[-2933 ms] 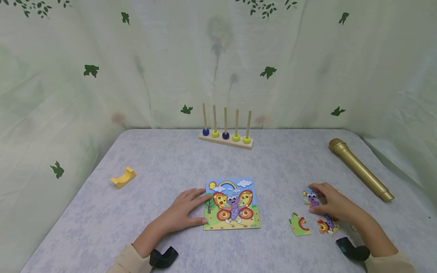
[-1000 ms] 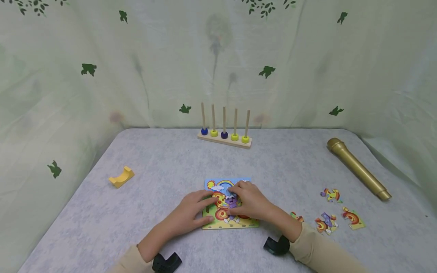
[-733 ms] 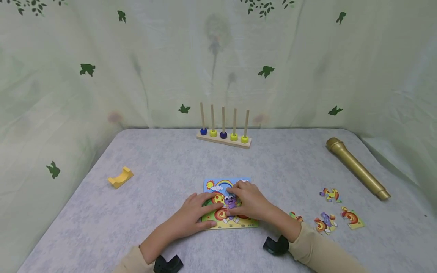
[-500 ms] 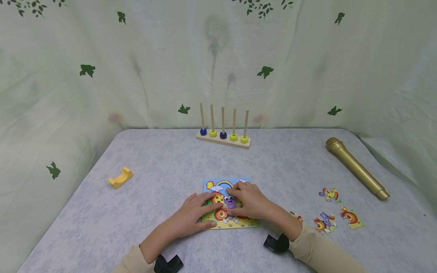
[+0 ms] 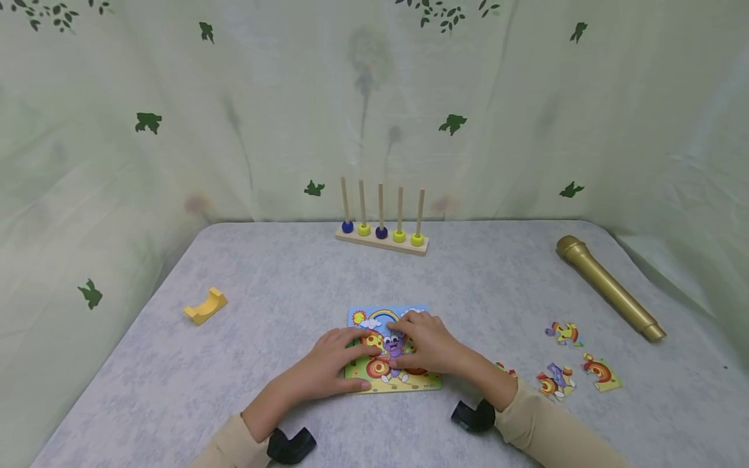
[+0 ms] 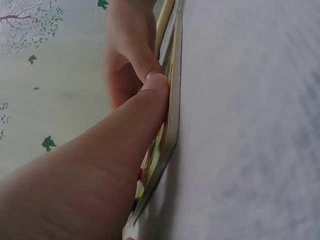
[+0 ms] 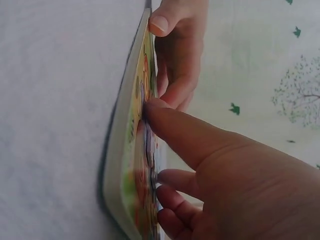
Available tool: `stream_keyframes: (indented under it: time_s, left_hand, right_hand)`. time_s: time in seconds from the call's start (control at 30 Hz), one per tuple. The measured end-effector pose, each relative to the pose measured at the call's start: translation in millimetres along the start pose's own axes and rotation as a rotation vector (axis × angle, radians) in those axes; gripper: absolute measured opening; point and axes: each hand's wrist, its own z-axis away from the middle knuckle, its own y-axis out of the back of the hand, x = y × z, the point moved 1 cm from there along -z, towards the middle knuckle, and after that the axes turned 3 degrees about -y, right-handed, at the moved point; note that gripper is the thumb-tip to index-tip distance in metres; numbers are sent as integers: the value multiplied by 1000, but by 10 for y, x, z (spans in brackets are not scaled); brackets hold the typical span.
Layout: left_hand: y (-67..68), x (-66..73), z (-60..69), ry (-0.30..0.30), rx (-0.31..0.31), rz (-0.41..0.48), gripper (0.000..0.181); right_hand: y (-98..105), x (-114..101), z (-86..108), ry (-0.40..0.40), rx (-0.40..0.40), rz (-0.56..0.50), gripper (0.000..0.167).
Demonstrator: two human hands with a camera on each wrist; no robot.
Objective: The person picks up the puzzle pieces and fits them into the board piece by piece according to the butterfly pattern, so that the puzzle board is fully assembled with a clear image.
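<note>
A square butterfly puzzle board (image 5: 398,386) lies flat at the front middle of the table. My left hand (image 5: 328,367) rests on its left part, fingers spread, thumb on the lower left edge. My right hand (image 5: 435,344) comes in from the right, thumb and fingers gripping a piece with the purple butterfly face (image 5: 394,344) on the board. In the right wrist view the thumb and fingertips touch the picture surface, and piece edges stand slightly proud. Whether this piece sits fully flush I cannot tell. The right hand covers the board's right part.
Several loose puzzle pieces (image 5: 601,372) lie on the right, one partly hidden by my right forearm. A gold microphone-shaped object (image 5: 611,289) is at the far right. A peg stand (image 5: 383,243) with blue and yellow beads stands at the back, a yellow curved block (image 5: 206,307) at the left.
My right hand has moved left from the loose pieces to the board, bringing the butterfly-face piece. My left fingers have shifted a little right over the board. Both hands barely move in the latest frames.
</note>
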Motion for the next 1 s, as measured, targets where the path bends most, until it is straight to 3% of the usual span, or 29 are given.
stream_keyframes:
  time_s: [0.2,0.3,0.5,0.73,1.0]
  left_hand:
    - [-35,-40,7,-14,24,32,55]
    - [-36,-44,6,-17,30,37,55]
    - [-44,-53,17,-6,18,30,56]
    - [-42,-45,12,5,5,44,57]
    - [-38,-36,11,20,-6,53,57]
  right_hand:
    - [105,-21,25,-62,-62,-162,73]
    - [232,-41,92,-63,-48,-239,72]
    - [557,26,352,-34,112,-305,70]
    - [903,379,840,-23,355,-233,70]
    - [1061,819,1350,-182,460,-210,70]
